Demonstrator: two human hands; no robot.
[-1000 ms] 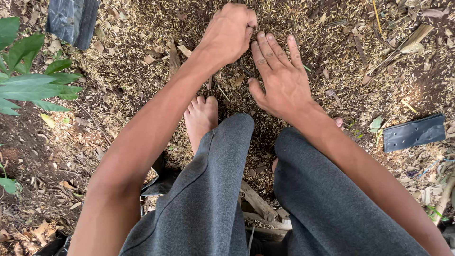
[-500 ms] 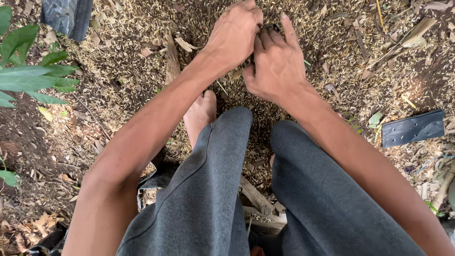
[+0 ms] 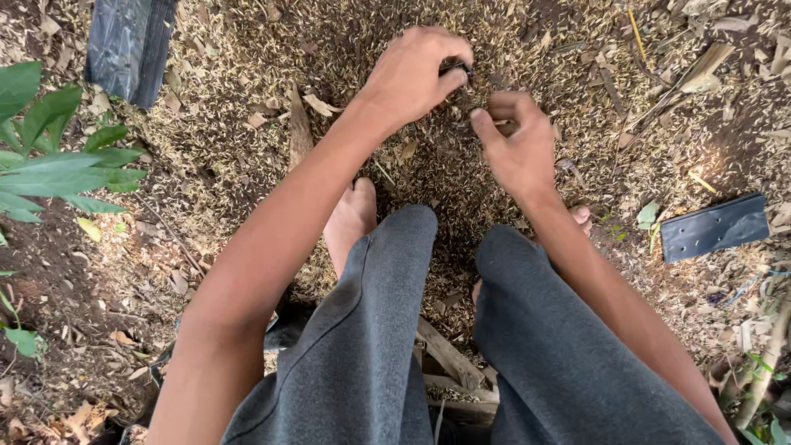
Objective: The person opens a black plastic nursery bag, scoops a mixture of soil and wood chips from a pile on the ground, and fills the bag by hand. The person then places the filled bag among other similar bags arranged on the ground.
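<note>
Now the left hand (image 3: 412,74) pinches a small black bag (image 3: 456,71) above the husk heap (image 3: 461,173); just beside it, the right hand (image 3: 517,140) curls its fingers loosely, gripping nothing visible.

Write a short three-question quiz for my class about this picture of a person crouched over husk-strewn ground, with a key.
1. True or false: the left hand pinches a small dark thing at its fingertips.
2. Which lies on the ground at the picture's right side? A) a flat black plastic bag B) a red bucket C) a metal spade
3. What covers the ground beneath the right hand?

Key
1. True; what the dark thing is cannot be told.
2. A
3. Pale husks and dry leaf bits over dark soil.
</note>
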